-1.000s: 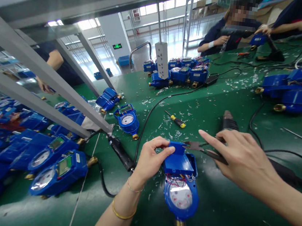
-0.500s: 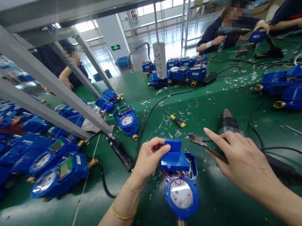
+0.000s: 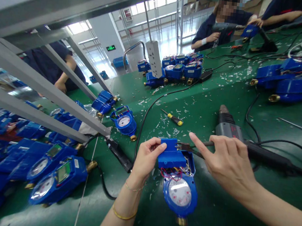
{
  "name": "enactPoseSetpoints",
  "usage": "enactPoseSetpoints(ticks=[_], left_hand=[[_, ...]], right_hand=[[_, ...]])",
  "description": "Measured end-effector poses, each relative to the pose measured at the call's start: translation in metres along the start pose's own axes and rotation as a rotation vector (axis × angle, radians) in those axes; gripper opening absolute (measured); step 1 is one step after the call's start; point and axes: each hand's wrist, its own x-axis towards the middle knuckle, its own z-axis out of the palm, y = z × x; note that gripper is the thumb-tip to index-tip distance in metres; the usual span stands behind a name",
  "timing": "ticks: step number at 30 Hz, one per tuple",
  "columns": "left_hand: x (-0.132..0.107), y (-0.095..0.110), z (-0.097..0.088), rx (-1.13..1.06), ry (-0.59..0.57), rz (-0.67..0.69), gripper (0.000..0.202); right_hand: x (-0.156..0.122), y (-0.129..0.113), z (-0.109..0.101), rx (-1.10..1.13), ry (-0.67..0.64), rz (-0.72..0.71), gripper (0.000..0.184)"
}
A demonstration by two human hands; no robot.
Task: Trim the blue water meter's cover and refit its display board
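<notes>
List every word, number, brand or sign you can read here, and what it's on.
No text is readable.
Green sign on the pillar: too small.
Red marking on the heat gun: too blurred.
Dial of the nearest blue meter: too blurred.
White label on a left-side meter: too small.

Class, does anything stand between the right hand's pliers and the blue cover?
Nothing visible does. The pliers in the right hand have their tips at the edge of the cover; contact is unclear. The left hand pinches the cover's other side, and the heat gun lies beyond the right hand.
</notes>
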Motion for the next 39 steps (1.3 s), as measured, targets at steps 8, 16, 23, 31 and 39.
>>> enactPoseSetpoints(ticks=[8,16,23,31,39], left_hand=[[0.002,-0.002,-0.002,-0.03,0.01,-0.059,0.034],[0.002,0.002,0.0,-0.014,0.01,-0.059,0.035],[-0.001,0.004,0.002,0.01,0.008,-0.023,0.031],[0.0,0.002,0.002,0.009,0.018,-0.039,0.031],[0.0,0.001,0.001,0.025,0.009,-0.031,0.03]], right_hand=[[0.011,0.02,0.01,0.223,0.009,0.102,0.049],[0.012,0.017,-0.001,0.127,-0.018,-0.057,0.054],[0.017,0.019,-0.003,0.133,-0.131,-0.093,0.056],[0.012,0.016,0.0,0.181,-0.141,-0.098,0.056],[0.012,0.015,0.0,0.117,-0.067,-0.117,0.056]])
